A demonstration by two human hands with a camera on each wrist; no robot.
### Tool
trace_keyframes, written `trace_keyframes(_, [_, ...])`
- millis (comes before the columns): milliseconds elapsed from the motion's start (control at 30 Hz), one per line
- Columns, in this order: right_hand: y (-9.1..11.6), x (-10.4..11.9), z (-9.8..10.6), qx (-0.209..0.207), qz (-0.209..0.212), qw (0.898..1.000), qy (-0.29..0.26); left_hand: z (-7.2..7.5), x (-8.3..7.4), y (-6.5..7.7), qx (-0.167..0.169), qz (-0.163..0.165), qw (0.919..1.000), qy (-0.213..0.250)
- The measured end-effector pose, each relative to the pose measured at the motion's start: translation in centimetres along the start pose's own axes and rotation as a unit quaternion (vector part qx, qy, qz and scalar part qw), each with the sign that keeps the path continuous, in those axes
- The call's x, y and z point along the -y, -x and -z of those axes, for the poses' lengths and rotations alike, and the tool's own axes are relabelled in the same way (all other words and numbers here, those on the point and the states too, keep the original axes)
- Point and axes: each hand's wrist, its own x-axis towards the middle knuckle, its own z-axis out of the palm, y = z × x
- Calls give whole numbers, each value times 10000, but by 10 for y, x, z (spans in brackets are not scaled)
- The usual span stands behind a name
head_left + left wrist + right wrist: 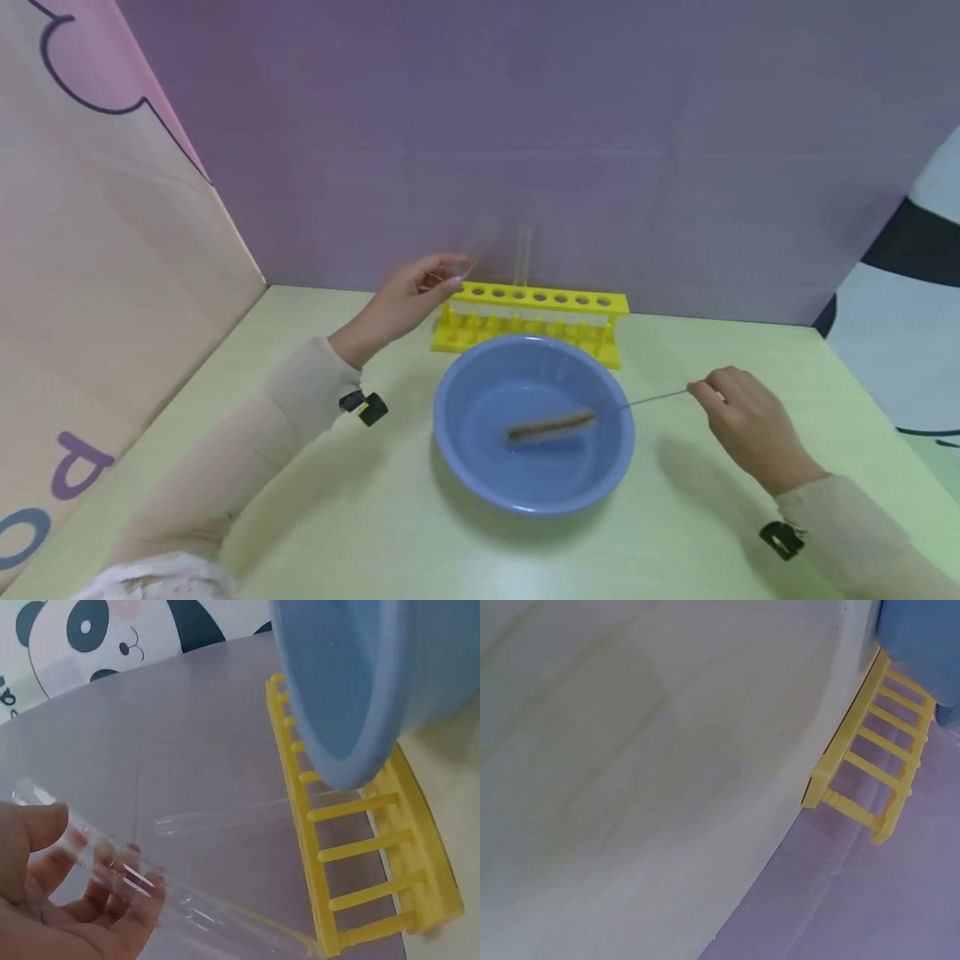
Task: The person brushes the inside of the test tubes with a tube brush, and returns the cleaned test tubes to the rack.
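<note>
My left hand (416,296) holds a clear glass test tube (201,913) at the left end of a yellow test tube rack (551,297); its lower end reaches the rack in the left wrist view. Another clear test tube (522,257) stands upright in the rack, near the middle. Out to the right, my right hand (753,425) pinches the thin wire handle of a test tube brush (551,426). The brown bristles hang over the inside of a blue basin (447,417), slightly blurred. Neither the right hand nor the brush shows in the right wrist view.
The basin stands on a pale wooden table (360,517), just in front of the rack and overlapping it in the head view. Behind the rack rises a purple-grey wall covering (675,167). A patterned panel (112,250) borders the table on the left.
</note>
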Motion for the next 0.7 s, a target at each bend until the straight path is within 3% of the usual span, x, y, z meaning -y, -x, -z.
trace_keyframes(233, [1, -1, 3, -120, -82, 9999, 88, -5, 4, 20, 920, -409, 9938, -461])
trace_keyframes(700, [-3, -2, 6, -808, -166, 9964, 190, -6, 11, 41, 1492, -180, 9864, -671])
